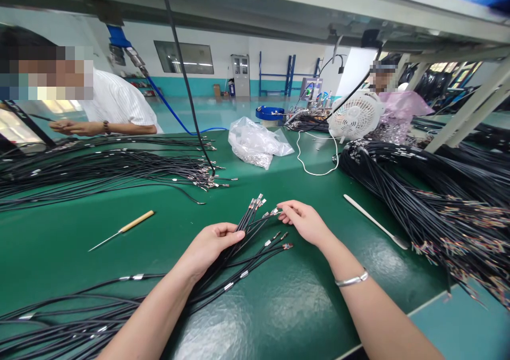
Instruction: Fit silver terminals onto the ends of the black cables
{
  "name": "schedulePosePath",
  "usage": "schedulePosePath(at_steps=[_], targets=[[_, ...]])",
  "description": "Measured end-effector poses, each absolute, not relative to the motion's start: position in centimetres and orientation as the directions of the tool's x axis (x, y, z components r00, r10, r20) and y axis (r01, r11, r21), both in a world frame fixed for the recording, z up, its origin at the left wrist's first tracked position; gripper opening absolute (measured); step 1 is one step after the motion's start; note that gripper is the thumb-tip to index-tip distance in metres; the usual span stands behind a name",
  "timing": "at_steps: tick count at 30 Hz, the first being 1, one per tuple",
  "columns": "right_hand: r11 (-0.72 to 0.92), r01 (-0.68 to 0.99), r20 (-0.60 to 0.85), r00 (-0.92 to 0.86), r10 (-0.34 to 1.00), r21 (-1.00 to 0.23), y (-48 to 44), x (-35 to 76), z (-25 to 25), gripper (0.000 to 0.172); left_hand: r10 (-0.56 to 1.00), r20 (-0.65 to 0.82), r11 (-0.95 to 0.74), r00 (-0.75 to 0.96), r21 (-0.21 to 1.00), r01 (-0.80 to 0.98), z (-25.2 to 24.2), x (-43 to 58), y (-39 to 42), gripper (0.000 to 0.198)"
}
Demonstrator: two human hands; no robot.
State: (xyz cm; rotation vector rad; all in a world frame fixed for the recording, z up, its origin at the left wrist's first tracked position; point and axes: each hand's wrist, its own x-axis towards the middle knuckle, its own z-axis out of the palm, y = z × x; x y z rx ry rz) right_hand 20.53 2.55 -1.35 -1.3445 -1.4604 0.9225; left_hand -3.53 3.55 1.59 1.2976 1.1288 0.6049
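Note:
My left hand (217,243) is closed round a bundle of black cables (243,224), thumb on top, their metal-tipped ends sticking up past the fingers. At the right of that bundle, my right hand (300,219) pinches the metal connector (274,211) on the end of one cable. Below the hands, several more cables with white labels (244,274) lie on the green table (314,307) and run off to the lower left under my left forearm. Their tips lie loose near a connector end (287,247).
A wooden-handled awl (137,220) lies left; a pale stick-like tool (372,219) lies right. Cable bundles (159,171) (382,174) flank the table. Behind are a plastic bag (257,142), a white fan (356,115) and a hanging black cord (187,83). A co-worker (119,102) sits across at left.

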Motion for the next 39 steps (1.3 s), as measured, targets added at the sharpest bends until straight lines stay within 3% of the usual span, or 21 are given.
schedulePosePath(at_steps=[7, 13, 17, 22, 26, 31, 39], targets=[[0.128, 0.313, 0.120, -0.044, 0.992, -0.941, 2.2, 20.4, -0.9, 0.036, 0.896, -0.225, 0.131, 0.384, 0.958, 0.256, 1.6, -3.6, 3.4, 0.025], [0.188, 0.303, 0.179, -0.058, 0.982, -0.934, 2.0, 20.4, -0.7, 0.037, 0.882, -0.273, 0.212, 0.385, 0.958, 0.194, 1.2, -3.5, 3.2, 0.025], [0.216, 0.338, 0.212, -0.051, 0.976, -0.916, 1.6, 20.2, 0.0, 0.033, 0.915, -0.208, 0.137, 0.347, 0.966, 0.218, 0.7, -3.3, 2.9, 0.026], [0.228, 0.264, 0.212, -0.089, 0.973, -0.937, 1.2, 19.5, 0.6, 0.035, 0.905, -0.197, 0.082, 0.378, 0.951, 0.299, 0.8, -3.0, 2.2, 0.028], [0.218, 0.275, 0.197, -0.103, 0.975, -0.936, 0.8, 18.9, 0.9, 0.024, 0.897, -0.185, 0.057, 0.401, 0.949, 0.309, 1.8, -2.5, 1.6, 0.033], [0.196, 0.227, 0.175, -0.109, 0.979, -0.954, 0.3, 18.6, 1.4, 0.027, 0.921, -0.133, 0.011, 0.367, 0.949, 0.316, 2.4, -1.9, 1.1, 0.025], [0.194, 0.095, 0.186, -0.088, 0.979, -0.976, 0.5, 18.8, 1.5, 0.021, 0.914, -0.164, 0.062, 0.372, 0.961, 0.270, 2.2, -1.8, 1.1, 0.023]])
